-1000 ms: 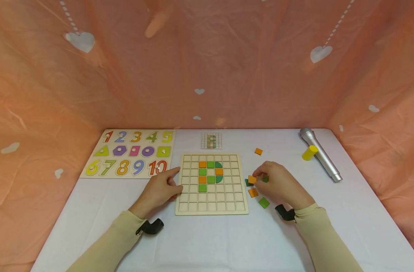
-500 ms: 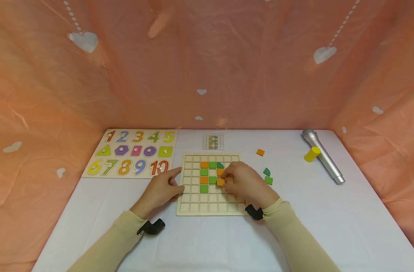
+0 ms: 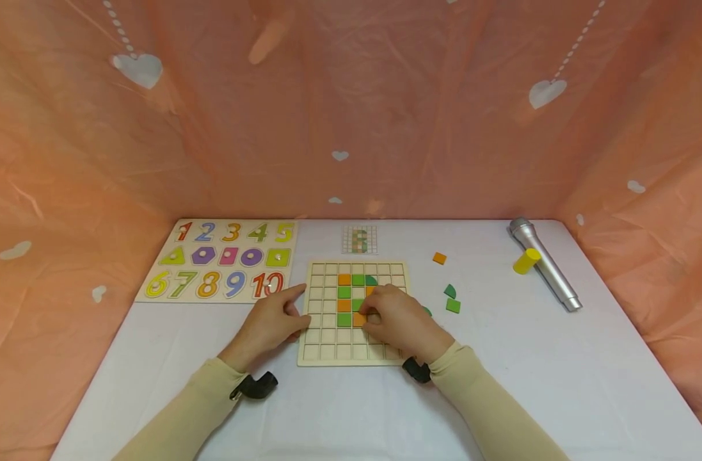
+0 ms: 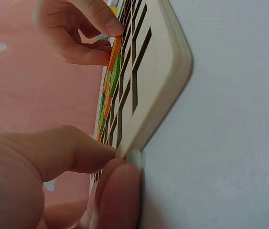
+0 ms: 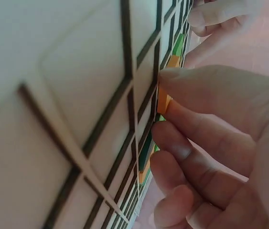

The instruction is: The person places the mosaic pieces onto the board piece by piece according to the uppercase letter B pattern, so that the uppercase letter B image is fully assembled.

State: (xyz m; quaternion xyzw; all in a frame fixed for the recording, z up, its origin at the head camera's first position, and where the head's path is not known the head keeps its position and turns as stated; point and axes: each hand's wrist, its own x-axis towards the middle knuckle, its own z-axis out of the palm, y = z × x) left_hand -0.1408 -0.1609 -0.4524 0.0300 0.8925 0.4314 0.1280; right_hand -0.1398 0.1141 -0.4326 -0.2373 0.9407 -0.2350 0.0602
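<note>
A wooden grid board (image 3: 319,352) lies mid-table, with orange, green and dark green tiles set in its cells. My left hand (image 3: 270,322) holds the board's left edge; in the left wrist view its thumb (image 4: 84,150) lies on the rim and fingertips sit against the side. Over the board, my right hand (image 3: 405,323) pinches an orange square tile (image 3: 358,319) between thumb and finger, right of a green square tile (image 3: 343,319). The right wrist view shows this orange tile (image 5: 162,99) at the thumb tip. My right hand hides several cells.
Right of the board lie an orange tile (image 3: 439,258), a dark green quarter-round tile (image 3: 450,291) and a green tile (image 3: 453,306). A pattern card (image 3: 359,240) is behind the board. A number puzzle (image 3: 215,262) stands left; a silver microphone (image 3: 549,269) and yellow cylinder (image 3: 526,261) are right.
My right hand has carried an orange tile from the loose pieces leftward onto the board, down to the cell beside the lowest green tile. The left hand stays at the board's edge.
</note>
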